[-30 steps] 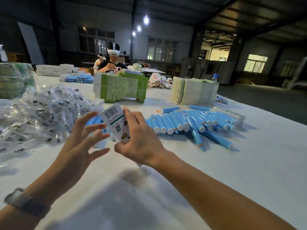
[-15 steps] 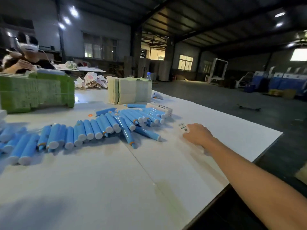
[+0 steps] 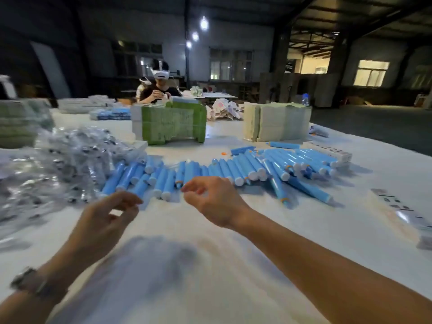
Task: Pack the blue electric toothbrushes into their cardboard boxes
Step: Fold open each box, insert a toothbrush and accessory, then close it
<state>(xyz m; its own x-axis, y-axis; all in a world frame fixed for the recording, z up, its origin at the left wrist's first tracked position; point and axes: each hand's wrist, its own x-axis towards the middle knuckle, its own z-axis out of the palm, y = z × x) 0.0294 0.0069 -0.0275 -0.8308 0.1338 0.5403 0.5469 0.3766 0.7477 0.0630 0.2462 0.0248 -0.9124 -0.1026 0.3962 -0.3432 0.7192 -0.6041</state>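
Several blue electric toothbrush handles (image 3: 236,169) lie in a long row across the middle of the white table (image 3: 233,265). My left hand (image 3: 105,218) hovers just in front of the row's left end, fingers loosely curled, holding nothing. My right hand (image 3: 212,197) hangs over the table in front of the row's middle, fingers relaxed and empty. A packed white box (image 3: 402,209) lies flat at the right edge of the table. Another white box (image 3: 329,152) sits behind the row's right end.
A heap of clear plastic bags (image 3: 58,169) with small parts fills the left. A green-and-white stack of flat cartons (image 3: 170,122) and a pale stack (image 3: 275,122) stand behind the toothbrushes. A person (image 3: 159,90) works across the table. The table's right edge drops off to the floor.
My right hand set the box down at the right side of the table and came back empty to the middle. The view swung back left, and my left hand is in sight again.
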